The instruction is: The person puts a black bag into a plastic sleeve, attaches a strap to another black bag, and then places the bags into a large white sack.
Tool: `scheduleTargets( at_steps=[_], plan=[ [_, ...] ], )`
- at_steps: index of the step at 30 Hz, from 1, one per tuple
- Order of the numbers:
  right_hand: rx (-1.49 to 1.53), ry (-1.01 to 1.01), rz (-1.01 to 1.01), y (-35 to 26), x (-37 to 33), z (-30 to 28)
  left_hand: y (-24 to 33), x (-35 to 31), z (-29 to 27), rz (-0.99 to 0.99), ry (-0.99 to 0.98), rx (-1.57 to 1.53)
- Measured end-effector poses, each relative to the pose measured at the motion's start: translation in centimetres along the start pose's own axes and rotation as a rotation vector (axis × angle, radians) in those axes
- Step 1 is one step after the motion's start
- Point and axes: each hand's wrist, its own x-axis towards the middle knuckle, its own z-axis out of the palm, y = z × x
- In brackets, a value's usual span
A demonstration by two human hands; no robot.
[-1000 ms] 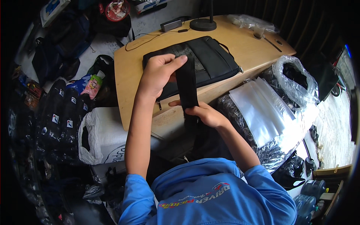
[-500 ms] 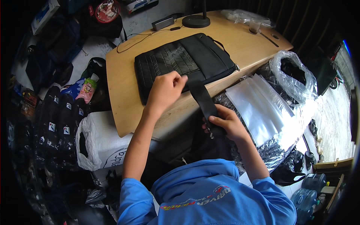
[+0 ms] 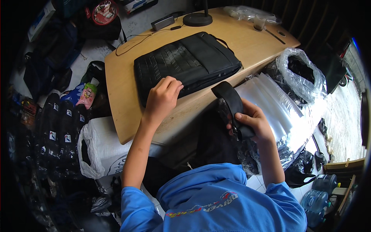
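Holding black strap, clear bag with dark contents

Light wooden table, white-tiled floor

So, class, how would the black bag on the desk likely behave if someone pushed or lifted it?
The black bag probably won't roll or tip when pushed, since it lies flat and broad on the desk. It may bend only slightly when lifted, as it keeps a neat rectangular outline. Its patterned panel might offer some grip.
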Motion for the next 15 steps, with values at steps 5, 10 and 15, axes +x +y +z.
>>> scheduleTargets(
  at_steps=[5,10,15],
  plan=[
    [0.117,-0.017,-0.052,0.2,3.1,2.7,0.8,2.0,-0.7,0.002,0.182,0.022],
    [0.136,0.047,-0.083,1.4,9.3,4.1,1.1,3.6,-1.1,-0.011,0.220,-0.053],
    [0.003,0.376,-0.141,4.6,20.0,3.6,2.0,4.4,-1.8,-0.060,0.203,-0.098]
  ],
)
